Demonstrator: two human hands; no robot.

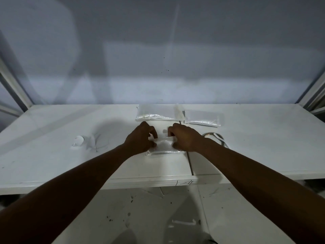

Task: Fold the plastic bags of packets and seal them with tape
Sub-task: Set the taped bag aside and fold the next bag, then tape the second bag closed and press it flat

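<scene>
The head view looks forward and down, close over the white table [70,164].

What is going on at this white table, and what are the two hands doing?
A person works at a white table, both hands on a plastic bag near its front edge. The left hand and right hand hold its ends with curled fingers, seemingly folding it. A larger bag and a smaller bag lie at the back; a tape roll sits by the right wrist.
</scene>
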